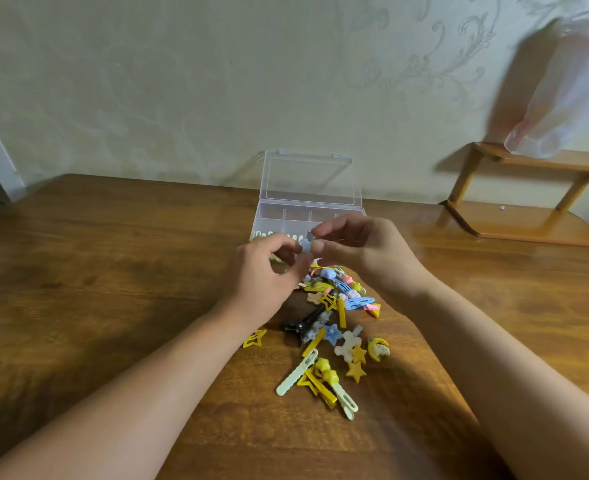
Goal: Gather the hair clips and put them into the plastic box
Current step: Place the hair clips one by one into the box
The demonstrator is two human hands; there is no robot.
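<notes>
A clear plastic box [275, 216] stands open at the table's far middle, its lid [312, 180] leaning back against the wall; several pale clips line its near edge. In front of it lies a pile of hair clips [334, 327] in yellow, blue, white and black. Both hands hover between pile and box. My left hand [262, 282] and my right hand [359, 247] together pinch a small light blue clip [306, 244] at their fingertips, just in front of the box.
The wooden table [113, 289] spreads wide on both sides of the pile. A small wooden shelf [528, 199] stands at the back right, with a translucent plastic bag [570, 91] hanging above it. The patterned wall rises right behind the box.
</notes>
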